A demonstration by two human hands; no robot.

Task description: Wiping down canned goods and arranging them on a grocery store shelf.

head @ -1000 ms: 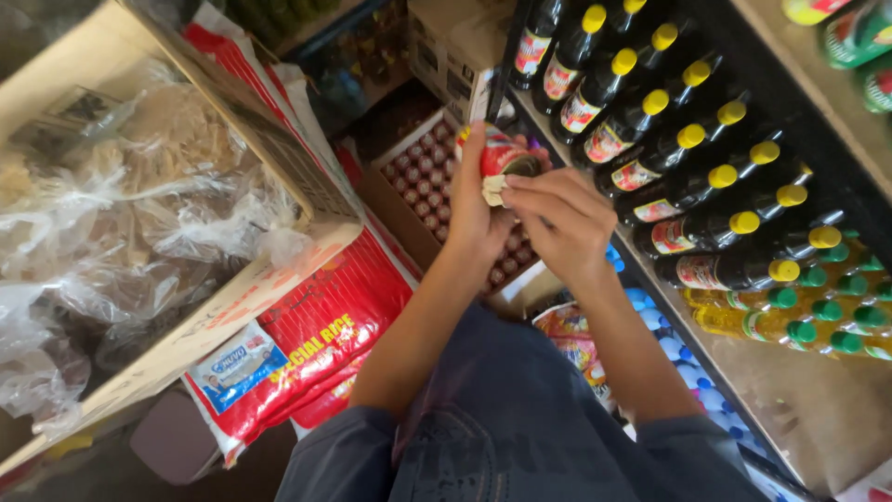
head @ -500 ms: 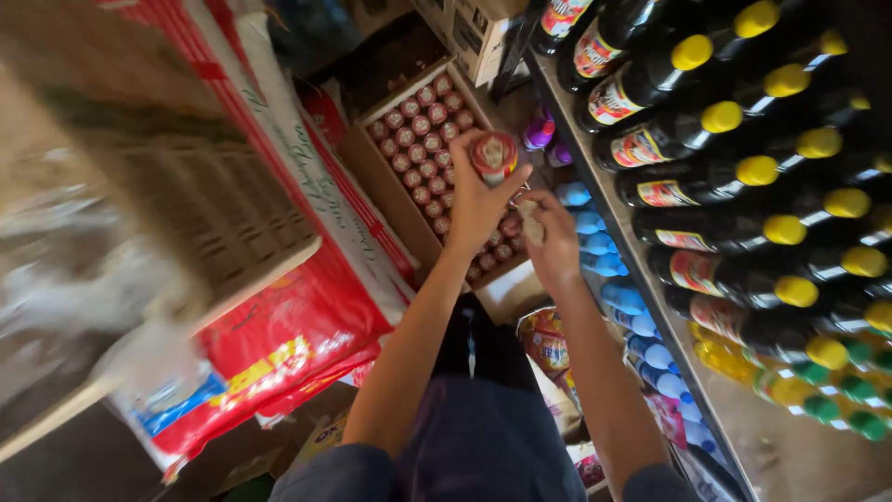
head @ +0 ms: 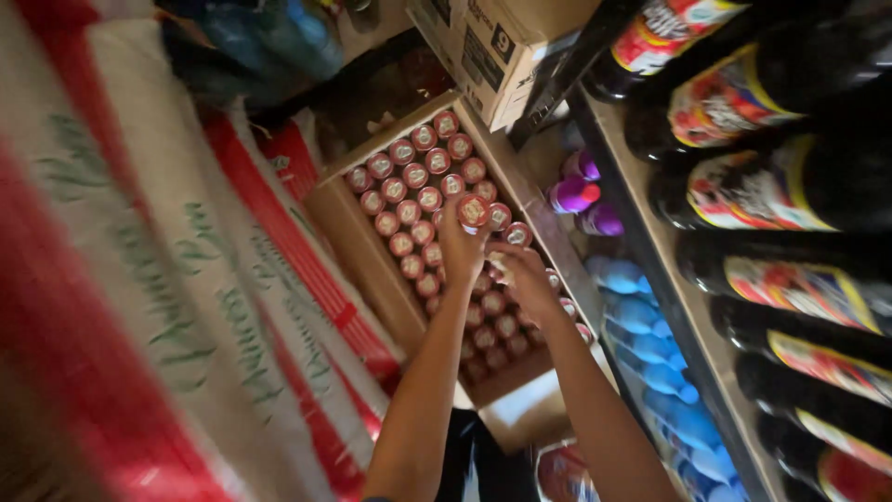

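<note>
Small round red-lidded can [head: 474, 211], gripped at its underside by the closed fingers of the left hand [head: 460, 249], held above the open cardboard box [head: 358, 232] packed with rows of like cans. Right hand [head: 523, 279] just beside, fingers curled; contents cannot be told. Right: dark yellow-labelled bottles [head: 753, 191] on a shelf. Left: red-and-white sacks [head: 186, 307].
</note>
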